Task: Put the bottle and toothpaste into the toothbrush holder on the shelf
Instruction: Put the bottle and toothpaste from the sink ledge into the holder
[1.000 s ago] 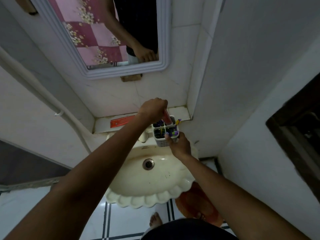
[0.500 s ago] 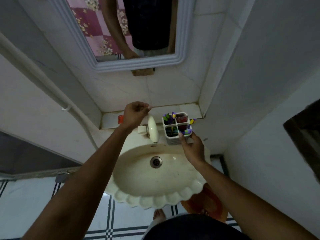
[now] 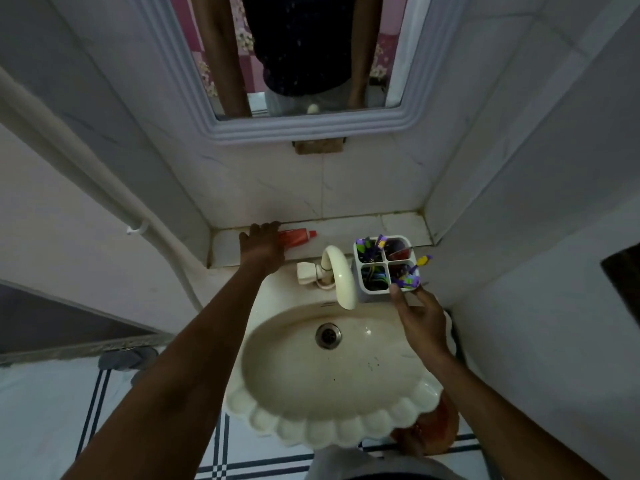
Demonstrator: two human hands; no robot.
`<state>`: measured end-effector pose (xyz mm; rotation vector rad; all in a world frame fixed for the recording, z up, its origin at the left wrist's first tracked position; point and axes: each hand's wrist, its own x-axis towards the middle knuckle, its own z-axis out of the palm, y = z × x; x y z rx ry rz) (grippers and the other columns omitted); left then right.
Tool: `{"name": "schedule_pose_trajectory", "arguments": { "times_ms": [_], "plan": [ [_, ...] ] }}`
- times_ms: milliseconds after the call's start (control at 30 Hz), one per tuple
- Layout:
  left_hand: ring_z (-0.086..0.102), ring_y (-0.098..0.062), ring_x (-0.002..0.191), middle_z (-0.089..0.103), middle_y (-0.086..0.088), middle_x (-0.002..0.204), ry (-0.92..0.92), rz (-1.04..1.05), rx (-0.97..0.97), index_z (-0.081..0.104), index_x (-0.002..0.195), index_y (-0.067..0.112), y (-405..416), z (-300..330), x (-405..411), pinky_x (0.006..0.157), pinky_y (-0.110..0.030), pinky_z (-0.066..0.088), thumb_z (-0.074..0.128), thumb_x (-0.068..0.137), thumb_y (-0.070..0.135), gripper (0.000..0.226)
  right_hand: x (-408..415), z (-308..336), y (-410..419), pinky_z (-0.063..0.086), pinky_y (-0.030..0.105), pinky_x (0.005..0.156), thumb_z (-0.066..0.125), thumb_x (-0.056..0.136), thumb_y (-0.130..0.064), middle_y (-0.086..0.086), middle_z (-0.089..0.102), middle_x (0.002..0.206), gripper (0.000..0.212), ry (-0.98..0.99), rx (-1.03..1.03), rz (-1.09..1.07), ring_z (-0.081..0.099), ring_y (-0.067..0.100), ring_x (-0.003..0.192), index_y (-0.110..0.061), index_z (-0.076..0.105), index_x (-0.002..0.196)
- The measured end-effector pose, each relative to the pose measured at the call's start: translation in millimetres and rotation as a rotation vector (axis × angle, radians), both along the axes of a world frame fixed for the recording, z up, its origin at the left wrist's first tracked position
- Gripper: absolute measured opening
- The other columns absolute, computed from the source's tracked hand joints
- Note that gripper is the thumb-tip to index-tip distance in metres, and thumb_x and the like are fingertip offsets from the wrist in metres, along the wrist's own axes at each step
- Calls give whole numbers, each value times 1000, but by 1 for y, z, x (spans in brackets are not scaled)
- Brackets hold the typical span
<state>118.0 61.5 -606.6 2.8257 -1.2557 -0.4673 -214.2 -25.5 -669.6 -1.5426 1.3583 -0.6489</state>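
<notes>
A red toothpaste tube point(image 3: 297, 237) lies flat on the white tiled shelf point(image 3: 349, 226) behind the basin. My left hand point(image 3: 261, 247) covers its left end, fingers curled over it. The white four-compartment toothbrush holder point(image 3: 361, 293) stands at the shelf's right, beside the tap. Toothbrushes fill three compartments; a dark reddish bottle point(image 3: 397, 247) sits in the back right one. My right hand point(image 3: 419, 315) touches the holder's near right corner with its fingertips.
A cream tap point(image 3: 337, 275) curves over the scalloped basin point(image 3: 332, 379). A framed mirror point(image 3: 304, 126) hangs above the shelf. Walls close in on both sides. A pipe point(image 3: 104, 199) runs down the left wall. An orange object point(image 3: 440, 427) sits on the floor below.
My left hand let go of the bottle in the holder's back right compartment, then moved left along the shelf onto the toothpaste tube. My right hand stayed at the holder.
</notes>
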Motion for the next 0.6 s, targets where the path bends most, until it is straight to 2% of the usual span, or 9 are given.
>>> {"name": "schedule_pose_trajectory", "arguments": {
  "times_ms": [100,200,267,333,400,467,533,600],
  "plan": [
    [42,-38,145,52,-14,151,-107,-89,108,55,151,16,-2,1,0,121,-51,35,62,105,41,53,2,0,0,45,-1,66,74,91,-71,-4,78,111,47,-21,9,-20,72,2,89,-35,80,121],
    [54,-38,133,60,-16,137,-72,-70,48,69,131,10,1,4,-8,111,-48,45,57,107,45,43,5,3,3,46,1,67,74,90,-71,-7,77,112,47,-44,21,-28,73,8,98,-36,79,120],
    [69,-35,114,72,-14,119,136,47,-133,73,118,10,5,14,-17,97,-45,55,61,106,44,38,6,6,5,45,-1,70,74,87,-73,-10,77,112,50,-65,20,-33,72,8,101,-34,80,119],
    [76,-32,93,78,-13,103,376,165,-369,74,114,11,9,30,-29,84,-45,61,66,104,50,42,5,8,5,46,2,71,74,87,-73,-10,78,116,53,-71,29,-22,72,6,105,-33,80,120],
    [81,-32,83,79,-17,105,560,203,-581,70,122,6,11,53,-43,74,-44,64,70,104,43,41,3,9,3,47,10,76,74,89,-73,-8,78,121,53,-57,36,9,71,6,107,-32,79,123],
    [82,-32,87,76,-16,114,655,118,-633,66,132,5,10,77,-51,70,-43,65,73,104,27,36,3,11,2,48,15,78,73,91,-72,-6,76,123,53,-47,51,45,69,1,102,-32,79,124],
    [81,-27,91,76,-9,114,643,-18,-591,68,135,7,7,102,-60,73,-40,66,77,100,17,38,-1,15,1,51,22,82,72,91,-73,-5,76,125,54,-38,53,68,67,-1,100,-32,79,125],
    [78,-21,85,78,-2,100,480,-135,-530,78,124,11,2,125,-68,77,-35,65,83,94,16,31,-3,17,2,56,33,92,70,91,-75,-5,75,127,57,-39,66,92,70,8,106,-32,78,127]
  ]
}}
